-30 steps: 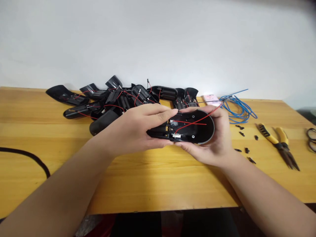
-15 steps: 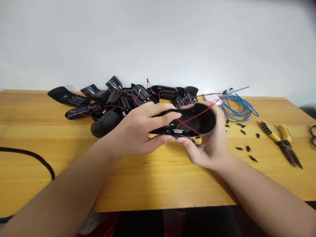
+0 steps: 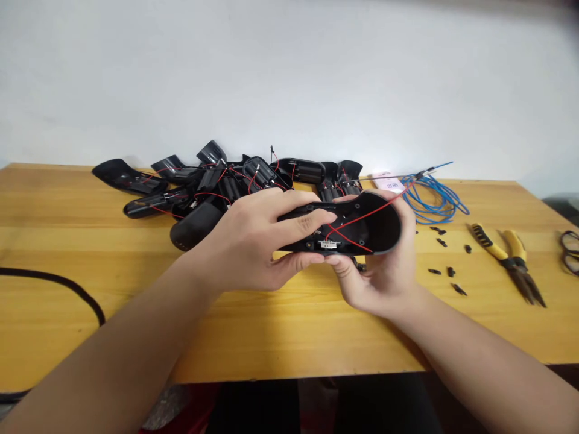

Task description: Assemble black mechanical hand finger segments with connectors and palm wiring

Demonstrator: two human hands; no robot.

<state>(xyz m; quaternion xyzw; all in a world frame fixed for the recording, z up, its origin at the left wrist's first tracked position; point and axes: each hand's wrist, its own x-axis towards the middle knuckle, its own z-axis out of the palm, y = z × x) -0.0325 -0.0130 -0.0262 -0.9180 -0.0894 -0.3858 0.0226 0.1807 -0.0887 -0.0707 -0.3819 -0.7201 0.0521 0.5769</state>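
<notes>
- Tilted further since the earlier view: black plastic shell, wide end now higher at right, red wires swung into a crossing inside.
- Left hand: pinching the narrow end from above and below.
- Right hand: curled around the wide end, fingers behind, thumb below.
- Shell raised above a yellow wooden table, just ahead of a pile of wired black shells; blue wire coil and yellow-handled pliers off to the right.
</notes>
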